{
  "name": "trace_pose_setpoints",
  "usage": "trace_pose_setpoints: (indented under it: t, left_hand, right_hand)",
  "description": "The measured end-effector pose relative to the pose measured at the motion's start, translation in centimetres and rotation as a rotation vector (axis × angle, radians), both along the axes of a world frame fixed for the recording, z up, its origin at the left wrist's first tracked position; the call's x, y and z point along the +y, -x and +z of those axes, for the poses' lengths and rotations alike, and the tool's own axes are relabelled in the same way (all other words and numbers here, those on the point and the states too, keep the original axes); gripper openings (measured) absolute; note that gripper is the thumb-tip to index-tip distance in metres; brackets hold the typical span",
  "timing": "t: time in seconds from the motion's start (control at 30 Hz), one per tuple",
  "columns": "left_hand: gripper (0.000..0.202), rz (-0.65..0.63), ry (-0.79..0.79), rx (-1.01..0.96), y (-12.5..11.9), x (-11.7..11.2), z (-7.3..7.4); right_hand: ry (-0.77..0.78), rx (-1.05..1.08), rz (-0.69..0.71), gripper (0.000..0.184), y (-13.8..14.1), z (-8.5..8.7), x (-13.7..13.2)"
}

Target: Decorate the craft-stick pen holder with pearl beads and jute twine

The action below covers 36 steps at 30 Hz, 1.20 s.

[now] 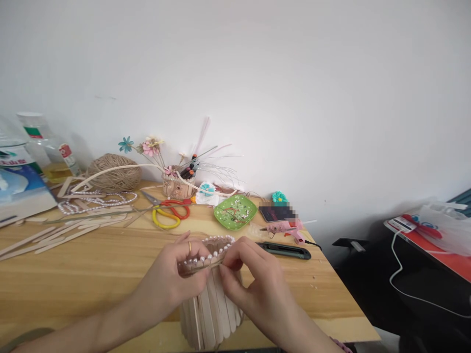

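Observation:
A round holder made of upright wooden craft sticks (209, 309) stands at the table's near edge. White pearl beads (215, 255) run along its rim. Just below them, a thin strand of brown twine (210, 266) crosses the front. My left hand (180, 269), with a ring on one finger, is closed at the rim's left side, thumb and fingers pinching the twine against the sticks. At the front right of the rim, my right hand (253, 272) pinches the same strand between thumb and forefinger. The fingers partly cover the rim.
Behind lie scissors (167, 214), a green dish (235, 213) of small bits, a pink glue gun (285, 230), a black utility knife (289, 250) and a phone (277, 212). Loose sticks (62, 235), a twine ball (114, 172) and a flower pot (178, 186) occupy the left and back.

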<state>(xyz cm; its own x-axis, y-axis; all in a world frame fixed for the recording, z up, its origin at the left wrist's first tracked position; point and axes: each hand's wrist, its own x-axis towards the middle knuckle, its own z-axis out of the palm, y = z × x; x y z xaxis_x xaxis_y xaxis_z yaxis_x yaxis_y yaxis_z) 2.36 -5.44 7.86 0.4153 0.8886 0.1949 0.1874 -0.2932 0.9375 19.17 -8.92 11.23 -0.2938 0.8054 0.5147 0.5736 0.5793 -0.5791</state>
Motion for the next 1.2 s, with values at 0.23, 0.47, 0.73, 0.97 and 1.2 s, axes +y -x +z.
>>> trace_pose_setpoints:
  t: [0.23,0.47,0.73,0.97,1.2]
  left_hand:
    - [0.026,-0.084,-0.022,-0.084,0.5,0.2,0.1]
    - [0.027,0.006,0.110,-0.088,0.1,0.0,0.0]
    - [0.023,-0.062,0.306,-0.208,0.5,0.8,0.3]
    - [0.030,0.011,0.354,-0.264,0.9,0.9,0.5]
    - [0.040,-0.014,0.461,-0.309,1.5,1.3,0.7]
  right_hand:
    - [0.052,0.010,-0.020,0.015,-0.1,-0.1,0.1]
    - [0.057,0.001,-0.027,0.015,-0.1,-0.2,0.4]
    - [0.158,-0.002,-0.055,0.013,-1.2,-0.7,1.4]
    - [0.250,0.050,-0.068,0.013,-2.0,-1.5,2.2]
    - [0.230,0.243,-0.246,0.025,-5.5,-2.0,2.4]
